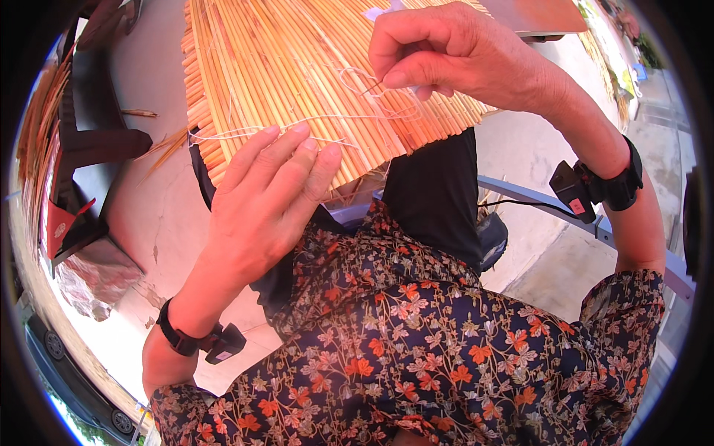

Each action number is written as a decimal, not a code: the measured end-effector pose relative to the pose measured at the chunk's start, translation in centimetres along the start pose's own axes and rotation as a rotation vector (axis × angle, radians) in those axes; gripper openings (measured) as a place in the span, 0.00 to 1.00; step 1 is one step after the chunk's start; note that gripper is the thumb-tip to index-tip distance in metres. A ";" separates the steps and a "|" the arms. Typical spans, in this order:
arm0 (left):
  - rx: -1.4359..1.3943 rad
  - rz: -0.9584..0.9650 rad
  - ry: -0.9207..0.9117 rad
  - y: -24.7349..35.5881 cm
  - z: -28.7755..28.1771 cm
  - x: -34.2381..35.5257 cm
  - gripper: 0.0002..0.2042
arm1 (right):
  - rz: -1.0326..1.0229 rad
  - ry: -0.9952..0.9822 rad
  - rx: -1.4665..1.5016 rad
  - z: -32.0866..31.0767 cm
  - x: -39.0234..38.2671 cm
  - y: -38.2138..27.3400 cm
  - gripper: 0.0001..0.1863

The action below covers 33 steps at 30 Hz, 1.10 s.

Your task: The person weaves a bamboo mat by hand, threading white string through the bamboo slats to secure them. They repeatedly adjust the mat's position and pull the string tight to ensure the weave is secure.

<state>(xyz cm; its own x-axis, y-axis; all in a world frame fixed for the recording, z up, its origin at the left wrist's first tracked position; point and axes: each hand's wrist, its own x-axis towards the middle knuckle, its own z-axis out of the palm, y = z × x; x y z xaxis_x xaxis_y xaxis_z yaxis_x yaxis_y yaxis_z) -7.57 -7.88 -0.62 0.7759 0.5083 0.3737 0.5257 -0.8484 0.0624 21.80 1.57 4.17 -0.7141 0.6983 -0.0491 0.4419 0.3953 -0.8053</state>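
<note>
A mat of straight straw-coloured reeds (268, 67) lies across my lap. My left hand (256, 208) rests on its near left part, palm down with fingers stretched out, beside white threads (223, 137) that cross the reeds. My right hand (457, 63) is raised over the mat's right side, thumb and forefinger pinched on a thin needle (370, 89), with a loop of white thread beside it. A pale scrap (375, 13) shows at the far edge, partly behind that hand. Each wrist wears a black strapped device.
Dark furniture (97, 145) stands at the left with loose reeds (167, 145) and a crumpled sheet (97, 279) near it. A blue-grey metal bar (535, 193) runs at the right over the pale floor (149, 215). A parked car (67, 364) shows at lower left.
</note>
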 end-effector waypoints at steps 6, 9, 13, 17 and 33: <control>-0.064 -0.044 0.017 0.1 -0.2 -0.7 0.19 | 0.003 -0.117 -0.037 2.3 -1.6 -1.3 0.07; -0.054 -0.010 0.054 -0.2 0.1 -0.8 0.23 | -0.069 -0.086 0.004 3.6 -1.5 -1.2 0.07; -0.069 -0.020 0.063 -0.2 0.4 -0.9 0.22 | -0.111 -0.091 0.017 4.0 -1.6 -0.5 0.06; -0.080 -0.024 0.070 -0.1 0.4 -0.9 0.22 | -0.107 -0.115 0.050 3.7 -1.7 -0.4 0.08; -0.097 -0.028 0.063 0.0 0.1 -0.9 0.21 | -0.156 -0.246 -0.129 2.7 -0.5 -2.0 0.08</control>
<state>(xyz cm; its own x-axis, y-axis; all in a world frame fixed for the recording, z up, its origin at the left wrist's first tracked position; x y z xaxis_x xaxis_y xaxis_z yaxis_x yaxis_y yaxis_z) -8.23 -8.35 -1.00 0.7360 0.5246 0.4279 0.5084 -0.8457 0.1623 19.82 -1.13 4.20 -0.8819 0.4637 -0.0850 0.3703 0.5699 -0.7335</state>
